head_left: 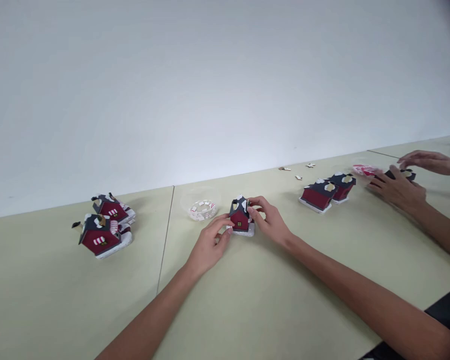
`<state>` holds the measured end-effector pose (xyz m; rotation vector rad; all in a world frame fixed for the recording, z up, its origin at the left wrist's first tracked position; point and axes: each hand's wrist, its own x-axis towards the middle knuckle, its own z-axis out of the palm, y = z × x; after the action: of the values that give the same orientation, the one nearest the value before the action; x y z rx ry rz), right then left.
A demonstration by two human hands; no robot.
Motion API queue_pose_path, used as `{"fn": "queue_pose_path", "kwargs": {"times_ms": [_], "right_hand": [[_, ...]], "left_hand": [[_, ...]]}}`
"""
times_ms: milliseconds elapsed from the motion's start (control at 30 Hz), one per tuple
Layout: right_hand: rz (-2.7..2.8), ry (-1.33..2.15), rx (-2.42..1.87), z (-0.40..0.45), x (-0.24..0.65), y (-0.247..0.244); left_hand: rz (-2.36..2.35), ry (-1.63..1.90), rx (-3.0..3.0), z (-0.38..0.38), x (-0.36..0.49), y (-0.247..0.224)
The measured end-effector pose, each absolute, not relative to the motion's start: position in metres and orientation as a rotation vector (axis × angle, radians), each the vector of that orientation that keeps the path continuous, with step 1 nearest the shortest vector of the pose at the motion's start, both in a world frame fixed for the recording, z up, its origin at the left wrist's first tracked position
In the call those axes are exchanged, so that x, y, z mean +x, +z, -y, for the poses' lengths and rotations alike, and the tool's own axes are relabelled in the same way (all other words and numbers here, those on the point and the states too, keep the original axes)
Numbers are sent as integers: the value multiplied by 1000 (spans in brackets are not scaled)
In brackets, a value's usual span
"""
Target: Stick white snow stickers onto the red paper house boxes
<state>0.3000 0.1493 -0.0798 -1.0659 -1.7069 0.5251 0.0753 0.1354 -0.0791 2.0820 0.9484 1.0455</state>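
Observation:
A miniature red house (240,220) with a dark roof, white snow patches and a white base stands on the table in front of me. My left hand (210,245) grips its left side, with the fingertips against the wall and base. My right hand (267,220) holds its right side, with the fingers around the roof and wall. A transparent dish (202,210) holding small white and red pieces lies just beyond my left hand, apart from it.
Two similar houses (99,235) sit in a cluster at the left. Two more (317,196) stand at the right, near a co-worker's hands (397,190) working on a dark piece. Small wooden pieces (310,165) lie near the white wall (172,100).

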Motion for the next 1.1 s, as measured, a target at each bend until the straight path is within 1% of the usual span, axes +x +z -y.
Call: {"fn": "queue_pose_path", "kwargs": {"times_ms": [233,500,733,867,1000,1100], "right_hand": [[1724,440,-1096,-148,299,-78],[1690,579,-1092,-150,301,-79],[1798,485,-1144,-148,303,-82],[1825,518,-1105,-151,302,-90],[1890,580,-1027,-154,302,-96],[1929,535,-1036,-154,302,-96]], "left_hand": [[-929,1073,2128,-137,76,-80],[-936,1115,2216,-138,75,-82],[-939,1116,2235,-136,75,-80],[-1008,1150,2212,-134,76,-76],[-1093,1096,2144,-132,77,-72],[-1107,1088,2150,-130,77,-71]]}}
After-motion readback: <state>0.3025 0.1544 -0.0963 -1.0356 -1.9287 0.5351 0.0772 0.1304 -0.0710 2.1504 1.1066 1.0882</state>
